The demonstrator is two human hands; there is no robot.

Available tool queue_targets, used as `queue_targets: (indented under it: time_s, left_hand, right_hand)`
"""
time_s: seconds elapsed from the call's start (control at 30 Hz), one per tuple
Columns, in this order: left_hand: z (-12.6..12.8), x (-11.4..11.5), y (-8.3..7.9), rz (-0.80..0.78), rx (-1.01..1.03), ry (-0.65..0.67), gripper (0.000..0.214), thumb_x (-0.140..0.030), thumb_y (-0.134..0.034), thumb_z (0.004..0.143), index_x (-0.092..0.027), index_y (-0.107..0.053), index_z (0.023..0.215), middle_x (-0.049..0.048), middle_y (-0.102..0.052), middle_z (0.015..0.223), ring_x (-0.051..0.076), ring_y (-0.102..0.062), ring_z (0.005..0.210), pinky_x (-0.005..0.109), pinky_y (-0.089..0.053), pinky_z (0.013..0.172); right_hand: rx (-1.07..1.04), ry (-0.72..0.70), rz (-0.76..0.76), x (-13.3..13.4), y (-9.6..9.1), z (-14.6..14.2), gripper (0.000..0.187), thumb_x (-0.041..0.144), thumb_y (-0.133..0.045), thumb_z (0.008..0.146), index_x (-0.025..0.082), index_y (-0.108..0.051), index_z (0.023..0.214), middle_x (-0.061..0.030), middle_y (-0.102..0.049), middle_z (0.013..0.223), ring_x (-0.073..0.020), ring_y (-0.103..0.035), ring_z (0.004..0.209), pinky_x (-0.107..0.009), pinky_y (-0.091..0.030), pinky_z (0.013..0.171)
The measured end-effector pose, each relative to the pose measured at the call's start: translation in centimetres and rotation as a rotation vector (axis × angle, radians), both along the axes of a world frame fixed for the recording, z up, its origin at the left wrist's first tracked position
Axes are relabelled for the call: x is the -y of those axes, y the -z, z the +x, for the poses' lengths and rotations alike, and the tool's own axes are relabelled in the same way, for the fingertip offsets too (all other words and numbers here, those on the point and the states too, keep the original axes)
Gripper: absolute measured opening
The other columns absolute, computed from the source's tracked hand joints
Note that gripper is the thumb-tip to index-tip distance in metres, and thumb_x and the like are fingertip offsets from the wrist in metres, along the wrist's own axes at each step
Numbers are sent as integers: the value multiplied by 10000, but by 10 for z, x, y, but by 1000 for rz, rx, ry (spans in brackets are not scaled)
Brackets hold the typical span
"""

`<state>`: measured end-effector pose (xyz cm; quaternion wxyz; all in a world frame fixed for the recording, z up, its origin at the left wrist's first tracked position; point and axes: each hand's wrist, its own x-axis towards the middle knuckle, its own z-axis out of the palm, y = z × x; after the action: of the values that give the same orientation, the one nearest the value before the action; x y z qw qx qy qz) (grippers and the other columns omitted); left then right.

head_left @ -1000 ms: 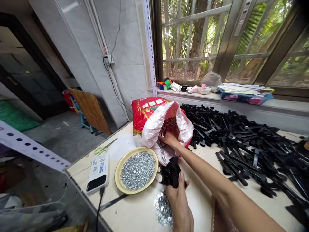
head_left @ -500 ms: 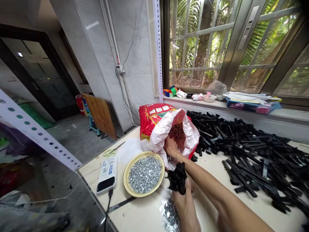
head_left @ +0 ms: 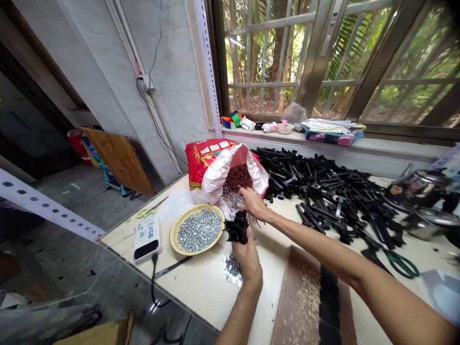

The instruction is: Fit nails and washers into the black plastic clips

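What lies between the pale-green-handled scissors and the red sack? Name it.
In the head view, a white sheet lies between the scissors and the red sack.

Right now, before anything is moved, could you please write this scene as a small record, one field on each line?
Left hand: holding a bunch of black parts
Right hand: at the open mouth of the red bag; grip unclear
Inside bag: many thin metal pieces
Yellow dish: filled with small silvery pieces
Loose on table: shiny discs, beside the left hand
Right of bag: large black heap
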<state>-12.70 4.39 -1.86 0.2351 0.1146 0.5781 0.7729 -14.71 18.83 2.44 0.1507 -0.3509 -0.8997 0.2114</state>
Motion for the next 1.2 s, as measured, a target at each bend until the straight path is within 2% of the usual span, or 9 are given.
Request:
queue_targets:
  time_s: [0.13,0.23,0.37,0.53,0.67,0.8,0.87,1.0,1.2]
  left_hand:
    - [12,5,-4,2,-44,-18,403,-386,-690,734,-195,-615,1081,73,-668,1034,164,-628,769,283,-516,672]
    - [20,14,-10,44,11,-4,417,-358,-721,706,-207,-621,1081,67,-653,1091,167,-632,838,266,-532,661]
    - [26,31,-19,45,23,13,440,-333,-748,676,-227,-626,1085,50,-644,1119,183,-630,926,274,-560,654]
    - [27,46,-25,14,55,122,439,-315,-777,633,-192,-639,1032,64,-661,1058,171,-651,850,286,-565,646]
    - [23,54,-27,35,106,236,435,-311,-793,600,-175,-652,989,63,-676,992,168,-648,824,288,-558,633]
    - [19,60,-27,48,102,288,413,-293,-807,574,-139,-673,933,79,-694,935,196,-650,845,319,-559,662]
    - [17,61,-25,52,87,309,387,-284,-802,585,-127,-679,916,94,-700,954,209,-657,863,337,-559,699]
    - [15,62,-21,8,50,333,398,-295,-803,591,-126,-685,931,108,-711,972,201,-682,779,375,-539,780]
    - [15,67,-19,-106,-9,464,443,-312,-801,601,-140,-685,992,120,-709,1030,237,-686,866,407,-489,886]
  right_hand:
    - [-140,-119,71,17,10,46,277,188,-552,791,198,-530,1067,-42,-547,1058,-157,-525,894,-230,-382,740]
    - [-195,-193,77,12,18,75,211,238,-553,840,179,-555,1042,-23,-578,1008,-141,-529,890,-216,-380,759]
    - [-131,-168,41,-2,23,102,191,291,-533,886,196,-604,1037,-11,-622,982,-140,-547,887,-223,-377,775]
    - [-82,-52,58,-4,20,116,141,271,-559,872,220,-679,923,-41,-566,1165,-195,-489,1041,-305,-349,868]
    - [-68,27,123,6,7,129,193,310,-530,901,222,-694,953,-72,-569,1069,-218,-461,990,-339,-339,862]
    - [-140,57,311,24,-24,154,221,340,-518,911,219,-703,930,-77,-583,980,-218,-451,907,-331,-346,811]
    - [-202,17,319,36,-41,168,212,332,-523,909,210,-696,908,-70,-597,935,-209,-463,882,-327,-356,797]
    - [-356,-51,127,64,-67,187,180,325,-551,887,185,-658,853,-36,-628,830,-164,-531,800,-305,-403,763]
    - [-772,-54,-564,89,-80,184,282,428,-608,817,166,-516,869,-33,-662,787,-130,-634,654,-273,-517,610]
